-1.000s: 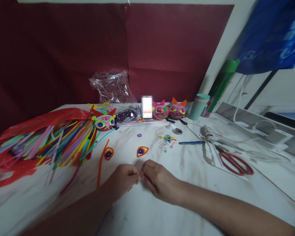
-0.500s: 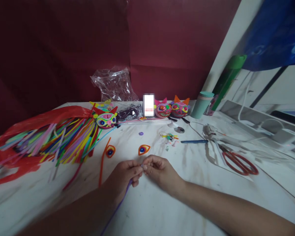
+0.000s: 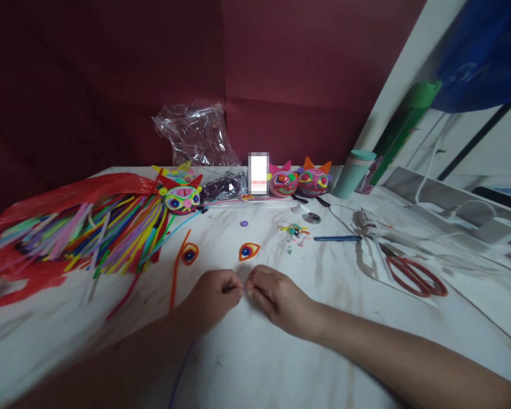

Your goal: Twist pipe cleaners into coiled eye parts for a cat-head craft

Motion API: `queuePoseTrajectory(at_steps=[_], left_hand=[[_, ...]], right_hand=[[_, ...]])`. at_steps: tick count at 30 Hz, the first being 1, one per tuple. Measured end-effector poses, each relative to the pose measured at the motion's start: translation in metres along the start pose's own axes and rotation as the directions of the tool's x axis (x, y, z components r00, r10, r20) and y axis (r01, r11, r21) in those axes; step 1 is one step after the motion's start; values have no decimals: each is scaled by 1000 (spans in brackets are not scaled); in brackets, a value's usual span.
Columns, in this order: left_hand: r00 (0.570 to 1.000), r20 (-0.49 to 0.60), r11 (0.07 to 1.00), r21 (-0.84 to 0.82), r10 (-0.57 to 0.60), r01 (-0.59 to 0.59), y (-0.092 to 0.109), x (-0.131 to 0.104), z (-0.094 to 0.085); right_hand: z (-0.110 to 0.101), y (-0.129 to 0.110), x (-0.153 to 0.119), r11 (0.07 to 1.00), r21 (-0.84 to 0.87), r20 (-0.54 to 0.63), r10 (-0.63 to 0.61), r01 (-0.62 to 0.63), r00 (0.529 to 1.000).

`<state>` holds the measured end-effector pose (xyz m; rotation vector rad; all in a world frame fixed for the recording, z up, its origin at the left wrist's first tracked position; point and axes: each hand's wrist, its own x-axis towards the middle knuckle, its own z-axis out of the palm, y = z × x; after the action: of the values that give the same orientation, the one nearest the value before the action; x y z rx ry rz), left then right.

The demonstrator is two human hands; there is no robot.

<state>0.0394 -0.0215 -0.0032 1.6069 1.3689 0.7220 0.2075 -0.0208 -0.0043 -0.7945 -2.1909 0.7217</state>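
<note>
A purple pipe cleaner (image 3: 181, 372) runs up from the lower edge of the view, passes behind my left wrist, and a bit of purple shows between my fingertips. My left hand (image 3: 217, 298) is pinched closed on it. Close beside, my right hand (image 3: 276, 295) pinches at its end, though the fingers hide most of it. Just beyond my hands lie two eye shapes of coiled pipe cleaner, the left eye shape (image 3: 190, 253) and the right eye shape (image 3: 249, 251), each orange-edged with a blue centre. An orange pipe cleaner (image 3: 176, 278) lies left of them.
Many coloured pipe cleaners (image 3: 119, 244) lie on red plastic (image 3: 85, 187) at left. Decorated animal heads (image 3: 283, 180) line the back, near a green tumbler (image 3: 354, 175). A small purple coil (image 3: 244, 224), a blue pen (image 3: 337, 238) and red-handled scissors (image 3: 417, 277) lie on the table.
My left hand has rolled over, back of the hand now upward, and the purple pipe cleaner's tail has shifted under the wrist. The whole scene sits slightly higher in view.
</note>
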Motion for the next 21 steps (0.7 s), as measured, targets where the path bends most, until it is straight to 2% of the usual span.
queuePoseTrajectory(at_steps=[2, 4, 7, 9, 11, 13, 16, 19, 21], left_hand=[[999, -49, 1000, -19, 9, -10, 2, -1, 1], [998, -68, 993, -118, -15, 6, 2, -1, 2], [998, -15, 961, -274, -53, 47, -1, -1, 5], [998, 37, 951, -303, -55, 63, -3, 0, 5], [996, 75, 968, -242, -42, 60, -4, 1, 3], [996, 92, 992, -121, -12, 23, -3, 1, -1], [996, 77, 998, 27, 49, -51, 0, 0, -5], [996, 63, 996, 48, 67, -70, 0, 1, -4], [995, 91, 999, 10, 44, -45, -4, 3, -3]], right_hand=[[4, 1, 0, 991, 91, -55, 99, -93, 994], [8, 3, 0, 963, 211, -103, 192, -168, 976], [12, 5, 1, 907, 363, -135, 279, -215, 951], [12, 5, 0, 903, 371, -134, 283, -217, 950], [10, 5, -1, 945, 275, -129, 219, -177, 967], [7, 5, -2, 991, 109, -104, 83, -72, 991], [2, 4, -3, 981, -157, 5, -118, 117, 993], [0, 2, -3, 921, -335, 112, -169, 198, 979], [-1, 0, -3, 906, -371, 128, -169, 205, 977]])
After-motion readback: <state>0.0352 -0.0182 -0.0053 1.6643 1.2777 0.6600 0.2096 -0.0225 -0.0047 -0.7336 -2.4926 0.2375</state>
